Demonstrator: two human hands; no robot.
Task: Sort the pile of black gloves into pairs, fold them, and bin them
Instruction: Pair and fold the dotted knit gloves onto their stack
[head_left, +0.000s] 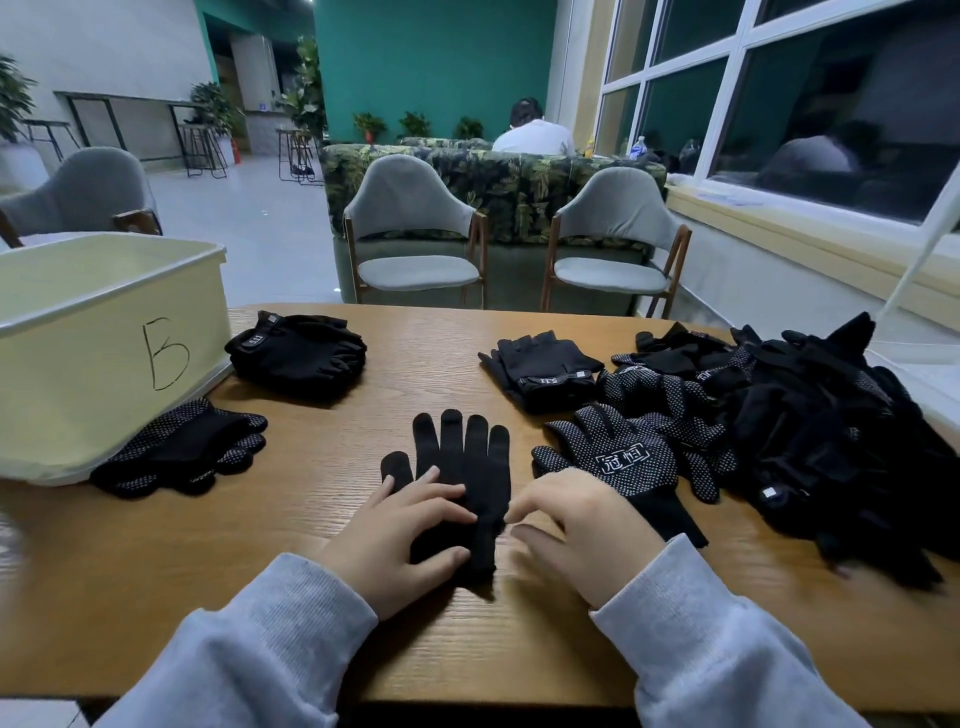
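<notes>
A plain black knit glove lies flat in the middle of the wooden table, fingers pointing away from me. My left hand rests on its palm and cuff with fingers spread and thumb on the cuff. My right hand hovers just right of the glove, fingers loosely curled, holding nothing. A dotted glove with a white logo lies to the right. Behind it sprawls the unsorted pile of black gloves. The pale yellow bin marked B stands at the left.
Stacked fingerless gloves sit beside the bin, and dotted gloves lie in front of it. Another fingerless pair lies at centre right. Two grey chairs face the table's far edge. A window wall runs along the right.
</notes>
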